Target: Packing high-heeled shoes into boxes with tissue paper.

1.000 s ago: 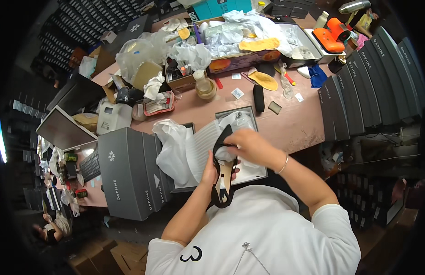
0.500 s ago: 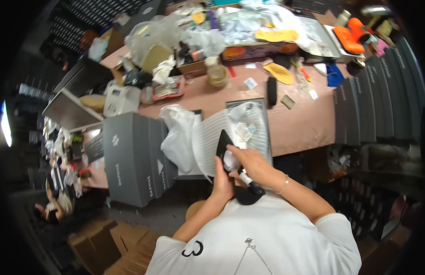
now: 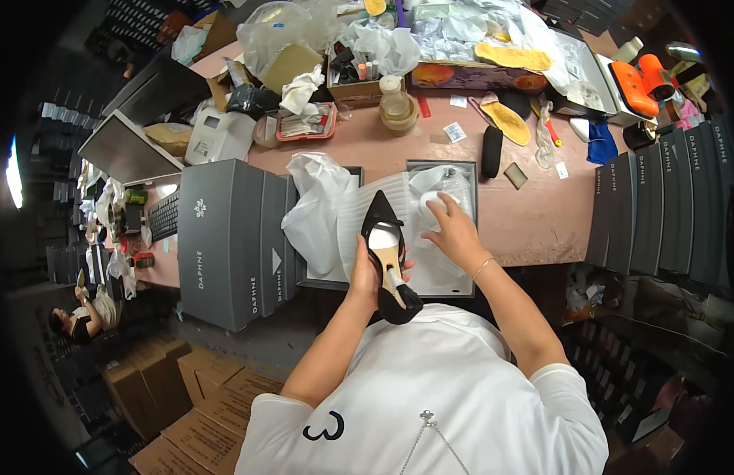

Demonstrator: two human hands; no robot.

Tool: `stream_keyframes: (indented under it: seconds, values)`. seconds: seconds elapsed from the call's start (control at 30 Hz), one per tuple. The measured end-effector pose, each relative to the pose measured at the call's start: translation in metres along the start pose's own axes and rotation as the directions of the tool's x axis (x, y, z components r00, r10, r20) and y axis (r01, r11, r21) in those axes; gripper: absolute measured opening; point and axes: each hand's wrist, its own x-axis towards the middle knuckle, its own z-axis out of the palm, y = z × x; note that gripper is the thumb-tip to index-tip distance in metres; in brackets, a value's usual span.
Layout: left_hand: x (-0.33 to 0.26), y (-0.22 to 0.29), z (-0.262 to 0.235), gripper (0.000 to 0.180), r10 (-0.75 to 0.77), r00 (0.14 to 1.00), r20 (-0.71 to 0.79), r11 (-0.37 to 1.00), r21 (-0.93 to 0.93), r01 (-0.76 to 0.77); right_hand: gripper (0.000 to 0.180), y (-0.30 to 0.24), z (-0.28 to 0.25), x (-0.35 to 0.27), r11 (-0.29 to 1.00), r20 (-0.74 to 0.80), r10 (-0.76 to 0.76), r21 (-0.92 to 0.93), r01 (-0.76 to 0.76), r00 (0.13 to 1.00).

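Observation:
My left hand (image 3: 365, 279) is closed round a black pointed-toe heeled shoe (image 3: 380, 214) above the front of the shoe boxes. The toe points away from me, and the pale insole and white lining show. Over the grey open shoe box (image 3: 472, 237) is my right hand (image 3: 455, 231), thumb and fingers curved round a white wad of paper (image 3: 435, 204), partly hidden by the fingers. Inside that box lie white tissue and clear plastic wrapping (image 3: 454, 180). Ribbed white packing sheet (image 3: 347, 218) and crumpled white tissue (image 3: 310, 186) cover the left part of the box area.
Grey shoe boxes stand in rows at left (image 3: 224, 237) and right (image 3: 660, 206). On the pink table (image 3: 533, 218) are a black oblong item (image 3: 491, 152), a glass jar (image 3: 397, 111), yellow insoles (image 3: 509, 125) and a white device (image 3: 216, 136). Cardboard cartons (image 3: 145, 380) sit below left.
My right hand has left the shoe and moved up and right over the box with a white wad. The shoe, still in my left hand, now shows its insole. The whole view has shifted slightly.

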Motion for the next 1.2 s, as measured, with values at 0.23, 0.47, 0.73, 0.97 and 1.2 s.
stream_keyframes:
  seconds: [0.23,0.47,0.73,0.97,1.2]
  values:
    - [-0.018,-0.020,0.011,0.082,0.046,0.998,0.032,0.996,-0.079,-0.043,0.015,-0.051,0.015,0.005,0.857,0.262,-0.499,0.013,0.514,0.826]
    - [0.005,-0.012,-0.024,0.072,0.103,0.985,-0.137,0.977,-0.172,-0.126,0.019,-0.036,-0.031,-0.024,0.973,0.217,-0.065,-0.203,0.110,0.974]
    - [-0.019,-0.022,0.016,0.082,0.128,0.992,0.001,0.984,-0.128,-0.127,0.062,-0.073,0.040,0.002,0.930,0.446,-0.127,0.365,-0.051,0.886]
    - [-0.006,-0.027,-0.024,0.082,0.193,0.979,0.066,0.980,0.030,-0.196,0.070,-0.101,0.047,0.005,0.941,0.449,0.086,0.256,-0.220,0.889]
    - [0.031,0.032,-0.029,0.036,0.247,0.965,-0.091,0.967,0.081,-0.240,0.068,-0.101,0.070,-0.016,0.930,0.410,-0.197,0.365,0.037,0.891]
